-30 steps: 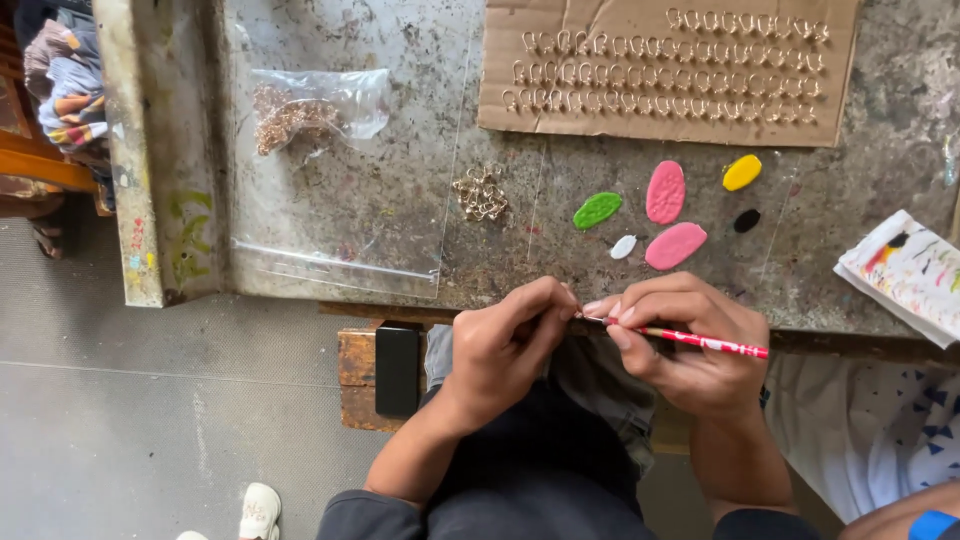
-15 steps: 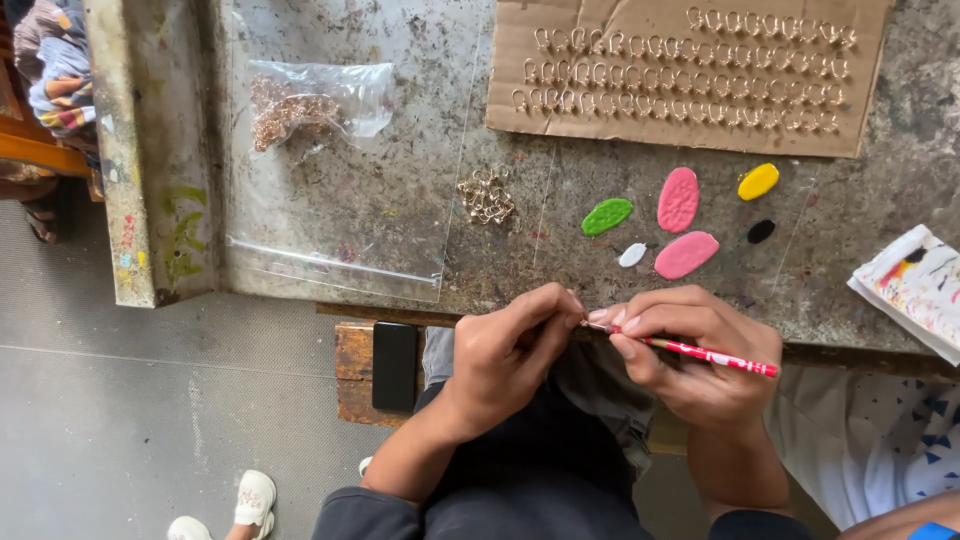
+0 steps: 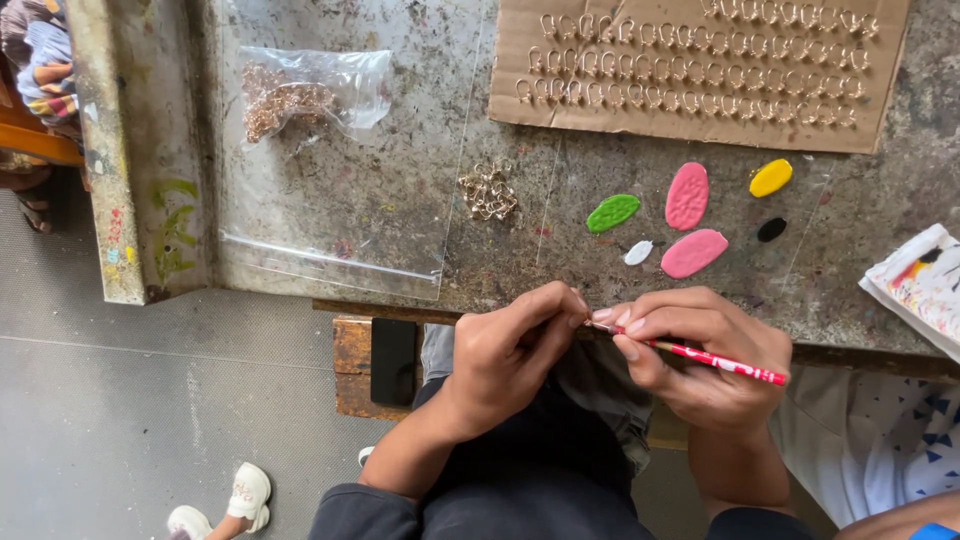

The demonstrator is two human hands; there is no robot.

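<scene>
Our right hand grips a thin red brush. Its tip meets the pinched fingertips of our left hand, just below the bench edge. What the left fingers pinch is too small to tell. On the bench: a clear plastic bag of brownish bits at upper left, a cardboard sheet carrying rows of small metal rings, a loose ring pile, and paint blobs in green, pink, yellow, white and black. A printed white packet lies at the right edge.

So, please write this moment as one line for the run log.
left hand: pinches small item, unclear | right hand: holds red brush to it | paint blobs, metal pieces on table
</scene>
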